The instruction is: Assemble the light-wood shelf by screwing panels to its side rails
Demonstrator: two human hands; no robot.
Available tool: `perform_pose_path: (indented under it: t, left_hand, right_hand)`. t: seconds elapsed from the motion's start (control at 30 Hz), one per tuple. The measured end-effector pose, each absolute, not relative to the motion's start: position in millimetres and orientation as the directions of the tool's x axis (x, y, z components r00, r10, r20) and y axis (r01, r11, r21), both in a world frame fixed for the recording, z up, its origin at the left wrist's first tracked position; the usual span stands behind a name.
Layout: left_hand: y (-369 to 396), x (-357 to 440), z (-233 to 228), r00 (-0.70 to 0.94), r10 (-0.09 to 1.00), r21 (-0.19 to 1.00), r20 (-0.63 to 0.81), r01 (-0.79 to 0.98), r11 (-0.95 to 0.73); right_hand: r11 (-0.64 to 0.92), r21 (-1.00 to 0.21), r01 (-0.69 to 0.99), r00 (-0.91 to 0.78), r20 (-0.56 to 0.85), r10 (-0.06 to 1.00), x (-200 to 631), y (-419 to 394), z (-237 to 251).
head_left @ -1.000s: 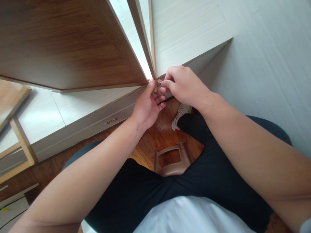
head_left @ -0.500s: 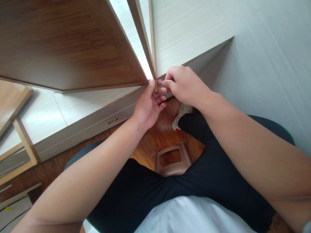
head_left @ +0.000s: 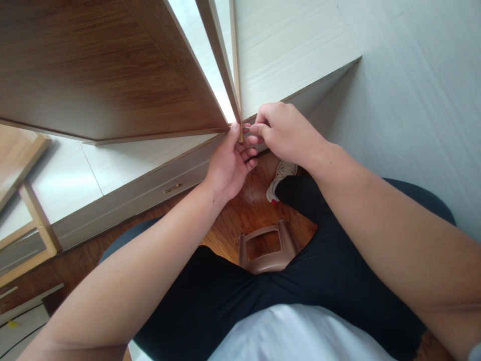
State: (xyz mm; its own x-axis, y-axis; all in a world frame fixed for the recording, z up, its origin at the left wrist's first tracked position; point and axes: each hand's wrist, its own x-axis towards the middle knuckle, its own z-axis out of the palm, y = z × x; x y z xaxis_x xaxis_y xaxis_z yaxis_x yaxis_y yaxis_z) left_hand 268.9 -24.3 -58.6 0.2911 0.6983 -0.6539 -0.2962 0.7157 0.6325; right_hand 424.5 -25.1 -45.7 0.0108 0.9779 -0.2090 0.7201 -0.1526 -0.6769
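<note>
A: Where are the person's hands?

B: Both are raised to the lower corner of the dark brown wooden cabinet door (head_left: 112,65), which stands open. The left hand (head_left: 229,165) reaches up from below, its thumb pressed against the door's pale edge strip at the corner and its fingers curled loosely underneath. The right hand (head_left: 283,133) comes in from the other side, thumb and forefinger pinched together on a small metal piece (head_left: 246,129) right at that corner.

A: What is the piece?

B: It is too small and too covered by the fingertips to tell. It sits between the two hands, touching the corner of the door.

A: So the hands are closed?

B: The right hand is pinched shut on the small piece. The left hand is half open, braced on the door edge rather than gripping anything.

A: What lies around them?

B: Beside the door is a white wood-grain cabinet panel (head_left: 289,45), and a pale grey wall (head_left: 413,100) runs along the right. Below the hands is a reddish-brown wooden floor (head_left: 240,215), with the person's white sneaker (head_left: 280,175) on it. The person sits in dark trousers on a brown plastic stool (head_left: 265,248). A small brass drawer handle (head_left: 172,188) shows on the low drawer front at the left.
</note>
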Motion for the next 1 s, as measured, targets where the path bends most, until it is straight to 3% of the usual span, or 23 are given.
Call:
perform_pose_path:
  t: [1.0]
  left_hand:
    - [-24.4,268.4,-58.6,0.299,0.696,0.634,-0.653,-0.286,0.718]
  right_hand:
    - [-0.132,-0.670,0.731,-0.006,-0.200,0.980,423.0,-24.5,-43.2]
